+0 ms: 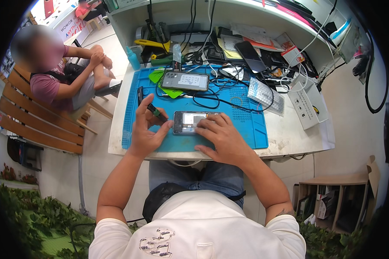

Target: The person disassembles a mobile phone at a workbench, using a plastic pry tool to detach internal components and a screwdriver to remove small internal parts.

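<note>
A small phone [186, 121] lies opened on the blue work mat [246, 129] in front of me. My right hand [220, 136] rests on its right half, fingers spread over it. My left hand [144, 129] is just left of the phone and holds a black screwdriver with a green tip [153, 108], its tip pointing toward the phone's left end. A second, larger phone [185, 80] lies back-up farther along the mat, with green plastic picks [165, 86] beside it.
Black cables [216, 101] loop across the mat. A blister pack [265, 95], a white power strip [304, 103], papers, a dark phone [250, 56] and tools crowd the desk's back. A person sits on a wooden bench [39, 125] at left. A low shelf [337, 198] stands at right.
</note>
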The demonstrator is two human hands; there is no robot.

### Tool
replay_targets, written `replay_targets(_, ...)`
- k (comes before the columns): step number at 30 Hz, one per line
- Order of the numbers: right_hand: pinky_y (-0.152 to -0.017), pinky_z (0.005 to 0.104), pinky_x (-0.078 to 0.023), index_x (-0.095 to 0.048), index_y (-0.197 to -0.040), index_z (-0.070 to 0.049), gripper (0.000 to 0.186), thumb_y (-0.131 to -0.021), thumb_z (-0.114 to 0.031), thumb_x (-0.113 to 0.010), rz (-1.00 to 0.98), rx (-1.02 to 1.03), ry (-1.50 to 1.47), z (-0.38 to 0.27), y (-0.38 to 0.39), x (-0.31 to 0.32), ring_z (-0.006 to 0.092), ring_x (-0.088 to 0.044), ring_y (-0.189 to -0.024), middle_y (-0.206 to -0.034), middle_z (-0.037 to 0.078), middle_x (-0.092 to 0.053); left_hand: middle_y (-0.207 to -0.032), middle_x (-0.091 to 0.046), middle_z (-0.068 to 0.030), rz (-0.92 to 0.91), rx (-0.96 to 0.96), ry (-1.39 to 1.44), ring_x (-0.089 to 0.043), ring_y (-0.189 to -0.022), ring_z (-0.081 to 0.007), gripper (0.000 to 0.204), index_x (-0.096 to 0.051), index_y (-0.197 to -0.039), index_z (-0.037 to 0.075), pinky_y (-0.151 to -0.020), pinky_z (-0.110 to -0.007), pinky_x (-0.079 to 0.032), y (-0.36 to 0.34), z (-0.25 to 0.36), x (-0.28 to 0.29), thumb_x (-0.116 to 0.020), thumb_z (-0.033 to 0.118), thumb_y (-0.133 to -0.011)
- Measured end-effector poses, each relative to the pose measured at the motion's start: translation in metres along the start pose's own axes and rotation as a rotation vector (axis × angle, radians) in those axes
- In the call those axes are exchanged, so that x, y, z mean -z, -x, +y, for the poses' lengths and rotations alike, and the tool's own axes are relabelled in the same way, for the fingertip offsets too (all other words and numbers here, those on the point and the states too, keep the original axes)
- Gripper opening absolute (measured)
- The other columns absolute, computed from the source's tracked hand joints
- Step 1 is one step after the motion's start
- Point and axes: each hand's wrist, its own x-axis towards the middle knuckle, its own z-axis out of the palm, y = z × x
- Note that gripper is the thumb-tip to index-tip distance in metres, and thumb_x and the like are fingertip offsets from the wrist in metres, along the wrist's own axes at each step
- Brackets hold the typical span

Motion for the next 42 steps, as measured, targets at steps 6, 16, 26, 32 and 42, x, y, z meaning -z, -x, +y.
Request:
replay_targets(6, -0.120, 0.0532, -0.043, -0.077, -0.129, -0.002, 0.050, -0.092, -0.034, -0.089, 0.008, 0.001, -0.020, -0.001, 0.000, 0.000, 0.0364, -0.061, -0.133, -0.133, 0.014, -0.071, -0.111, -0.075, -0.0117, -0.058, -0.091, -0.080, -0.079, -0.096, -0.0154, 0.090, -0.033, -0.169, 0.011, -0.084, -0.027, -0.063, -0.004, 0.005, 0.003, -0.085, -0.004, -0.097)
replay_targets(16, -0.117, 0.0545, -0.045, -0.077, -0.125, -0.002, 0.043, -0.092, -0.027, -0.087, 0.049, 0.021, -0.019, -0.006, -0.005, -0.001, 0.0371, -0.062, -0.129, -0.130, 0.014, -0.071, -0.118, -0.077, -0.0162, -0.174, -0.210, -0.152, -0.081, -0.104, -0.0229, 0.062, -0.053, -0.153, 0.007, -0.086, -0.034, -0.067, -0.014, 0.022, 0.004, -0.078, -0.011, -0.099)
replay_targets(26, -0.115, 0.0540, -0.047, -0.078, -0.118, -0.002, 0.035, -0.093, -0.025, -0.085, 0.064, 0.027, -0.050, -0.010, -0.010, -0.008, 0.0369, -0.063, -0.128, -0.129, 0.015, -0.072, -0.124, -0.080, -0.0144, -0.237, -0.132, -0.182, -0.081, -0.104, -0.0207, 0.053, -0.067, -0.149, 0.009, -0.092, -0.035, -0.066, -0.039, 0.047, 0.017, -0.080, -0.003, -0.099)
replay_targets(32, -0.114, 0.0521, -0.049, -0.078, -0.115, -0.001, 0.032, -0.092, -0.022, -0.085, 0.101, 0.018, -0.060, -0.014, -0.008, -0.011, 0.0366, -0.064, -0.127, -0.127, 0.016, -0.074, -0.114, -0.081, -0.0122, -0.308, -0.117, -0.263, -0.081, -0.095, -0.0212, 0.055, -0.071, -0.147, 0.010, -0.086, -0.034, -0.064, -0.042, 0.059, 0.023, -0.085, 0.001, -0.096)
replay_targets(42, -0.128, 0.0564, -0.037, -0.063, -0.144, 0.005, 0.078, -0.100, -0.058, -0.079, 0.418, -0.550, 0.306, 0.145, -0.038, 0.054, 0.0476, -0.049, -0.150, -0.162, 0.031, -0.051, -0.101, -0.080, -0.0126, -0.215, -0.123, -0.208, -0.082, -0.088, -0.0240, 0.053, -0.067, -0.146, 0.007, -0.081, -0.034, -0.064, -0.037, 0.049, 0.016, -0.083, -0.002, -0.097)
